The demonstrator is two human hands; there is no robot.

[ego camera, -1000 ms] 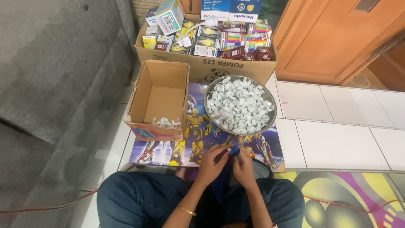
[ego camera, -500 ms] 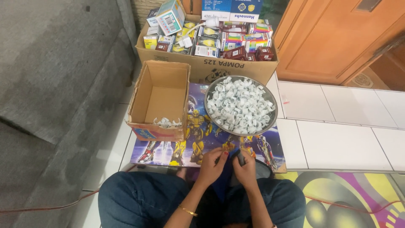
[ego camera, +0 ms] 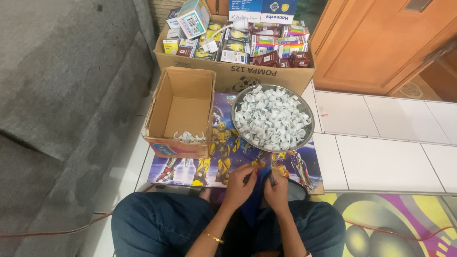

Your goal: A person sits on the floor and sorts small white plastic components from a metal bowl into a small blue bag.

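My left hand (ego camera: 239,186) and my right hand (ego camera: 277,191) are close together over my lap, at the near edge of a picture mat (ego camera: 219,157) printed with robots. Each hand pinches a small dark piece between its fingertips; what the pieces are is too small to tell. Just beyond my hands stands a round metal bowl (ego camera: 238,128) heaped with several small white plastic clips (ego camera: 272,118). To its left is an open small cardboard box (ego camera: 183,112) holding a few white clips (ego camera: 188,137) at its near wall.
A large cardboard box (ego camera: 238,76) full of small coloured cartons stands behind the bowl. A grey sofa (ego camera: 62,85) runs along the left, a wooden door (ego camera: 381,43) is at the back right, white floor tiles (ego camera: 381,143) lie to the right, and a red cable (ego camera: 57,232) crosses the floor.
My hands have stayed in front of my lap, with the fingers shifting slightly and drawing closer together. The bowl and boxes have not moved.
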